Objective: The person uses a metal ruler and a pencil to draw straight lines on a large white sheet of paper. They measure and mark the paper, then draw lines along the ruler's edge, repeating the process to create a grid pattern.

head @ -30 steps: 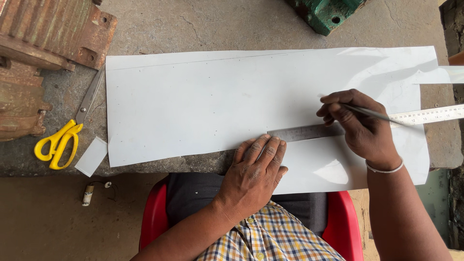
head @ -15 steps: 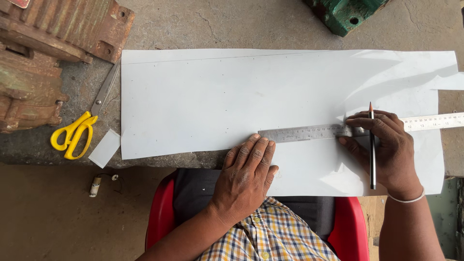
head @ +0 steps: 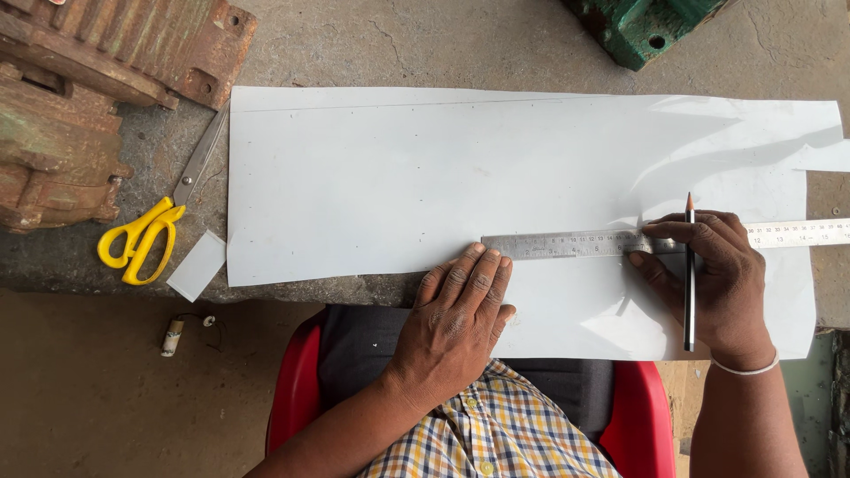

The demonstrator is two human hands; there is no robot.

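Step in hand appears to be ruler alignment. Your left hand (head: 456,323) lies flat, fingers together, on the steel ruler (head: 567,244) across the white sheet (head: 398,177). Your right hand (head: 708,274) steadies the ruler, pencil (head: 689,274) tucked between its fingers. Next: bring pencil tip down to the edge.

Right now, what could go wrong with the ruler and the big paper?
1. The steel ruler might slip: the left hand presses only its near end, the right hand its middle.
2. The white paper hangs off the table edge, so it could bend or crease.
3. The pencil lies loosely across the right hand and could drop.
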